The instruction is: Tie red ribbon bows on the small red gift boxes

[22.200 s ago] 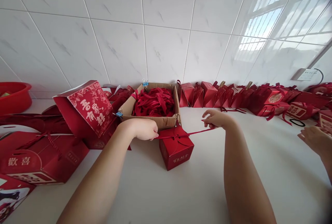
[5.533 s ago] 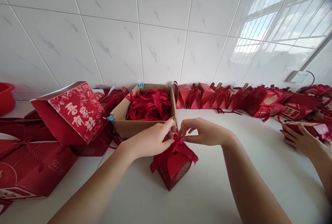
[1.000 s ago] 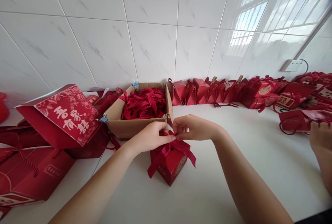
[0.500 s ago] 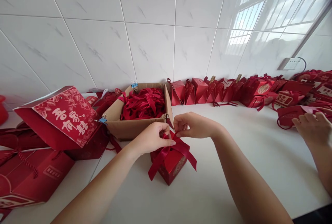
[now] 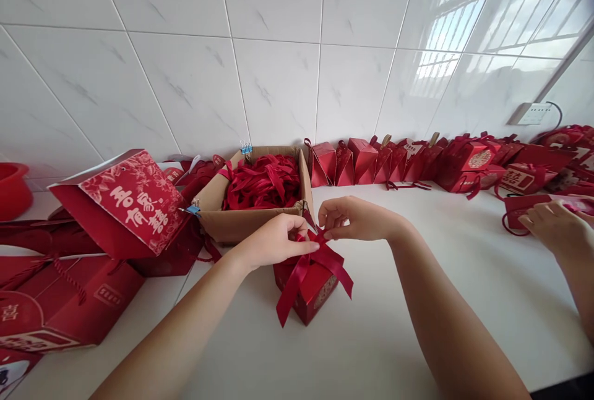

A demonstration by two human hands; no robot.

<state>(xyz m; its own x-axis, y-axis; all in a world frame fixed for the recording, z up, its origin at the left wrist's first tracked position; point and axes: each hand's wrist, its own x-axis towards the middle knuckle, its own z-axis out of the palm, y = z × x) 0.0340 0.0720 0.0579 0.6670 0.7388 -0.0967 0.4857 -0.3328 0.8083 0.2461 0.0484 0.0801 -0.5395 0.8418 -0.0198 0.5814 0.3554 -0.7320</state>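
A small red gift box (image 5: pixel 308 301) with a gold pattern on one side stands on the white table in front of me. Across its top runs a red satin ribbon (image 5: pixel 293 281), tied in a bow whose two tails hang down the sides. My left hand (image 5: pixel 278 240) pinches the bow from the left between thumb and fingers. From the right, my right hand (image 5: pixel 352 219) grips the ribbon at the bow's other side with its fingertips. The loops are partly hidden behind my fingers.
Behind the gift box sits a cardboard box (image 5: pixel 241 227) of loose red ribbons (image 5: pixel 266 180). Red gift boxes (image 5: pixel 364 162) line the tiled wall; larger red boxes (image 5: pixel 69 301) stand at left. Another person's hand (image 5: pixel 550 227) works at the right edge. A red bowl (image 5: pixel 13 193) is far left.
My view has turned slightly left, so everything sits a little further right. Both hands keep hold of the ribbon bow, with barely any shift in the fingers.
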